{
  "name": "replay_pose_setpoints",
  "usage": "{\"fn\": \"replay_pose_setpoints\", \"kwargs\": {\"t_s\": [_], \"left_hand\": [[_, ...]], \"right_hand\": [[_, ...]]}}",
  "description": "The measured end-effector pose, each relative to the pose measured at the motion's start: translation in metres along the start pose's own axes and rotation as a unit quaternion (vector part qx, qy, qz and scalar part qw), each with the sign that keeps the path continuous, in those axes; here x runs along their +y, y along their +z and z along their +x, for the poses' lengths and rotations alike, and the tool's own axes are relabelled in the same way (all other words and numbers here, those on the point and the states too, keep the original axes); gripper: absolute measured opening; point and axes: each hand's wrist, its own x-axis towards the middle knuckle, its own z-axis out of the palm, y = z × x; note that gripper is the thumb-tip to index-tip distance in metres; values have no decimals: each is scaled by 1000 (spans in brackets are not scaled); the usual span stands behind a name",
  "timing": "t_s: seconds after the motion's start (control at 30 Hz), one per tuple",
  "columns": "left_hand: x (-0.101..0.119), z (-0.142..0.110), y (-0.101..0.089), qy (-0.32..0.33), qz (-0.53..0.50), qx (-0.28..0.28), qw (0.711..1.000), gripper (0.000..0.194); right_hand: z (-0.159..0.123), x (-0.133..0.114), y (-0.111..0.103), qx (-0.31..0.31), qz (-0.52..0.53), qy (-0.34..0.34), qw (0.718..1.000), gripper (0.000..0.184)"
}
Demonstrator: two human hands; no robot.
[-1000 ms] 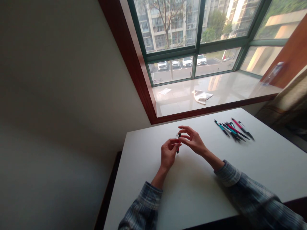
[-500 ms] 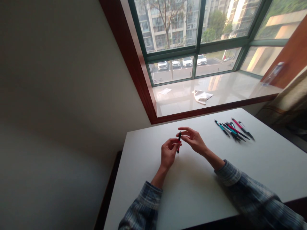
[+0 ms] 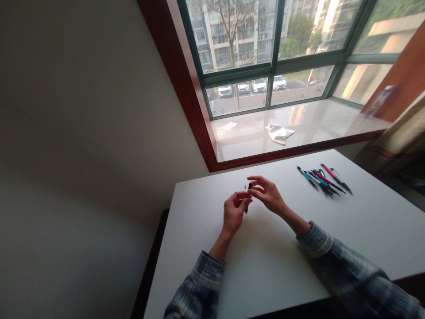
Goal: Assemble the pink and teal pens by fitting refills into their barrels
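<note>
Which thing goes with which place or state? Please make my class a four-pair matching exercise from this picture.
1. Left hand
2. Loose pens
3. White cloth
4. Clear bottle

A. Crumpled on the windowsill
B. Pinching a red-and-black pen
C. Beside the brown panel
D. Clustered on the white table

Pairs: 1-B; 2-D; 3-A; 4-C

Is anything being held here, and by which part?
A red and black pen: the left hand pinches its middle. The right hand is at its black upper part; whether it grips is unclear.
</note>
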Motion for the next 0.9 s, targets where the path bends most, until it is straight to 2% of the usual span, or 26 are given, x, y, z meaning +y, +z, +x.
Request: {"fn": "replay_pose_setpoints", "kwargs": {"t_s": [0.13, 0.4, 0.6, 0.77, 0.83, 0.9], "left_hand": [[0, 0, 0, -5, -5, 5, 1000, 29], [-2, 2, -1, 1, -7, -3, 1000, 28], [-9, 1, -1, -2, 2, -29, 1000, 26], [-16, 1, -4, -5, 7, -32, 999, 24], [-17, 2, -5, -3, 3, -21, 1000, 24], [-15, 3, -6, 1, -3, -1, 1000, 25]], "right_hand": [[0, -2, -1, -24, 26, -4, 999, 45], [0, -4, 0, 16, 9, 0, 1000, 48], [2, -23, 0, 43, 26, -35, 998, 49], [8, -30, -5, 125, 52, -87, 987, 42], [11, -25, -10, 159, 38, -83, 983, 40], [11, -16, -16, 154, -21, -50, 987, 38]]}}
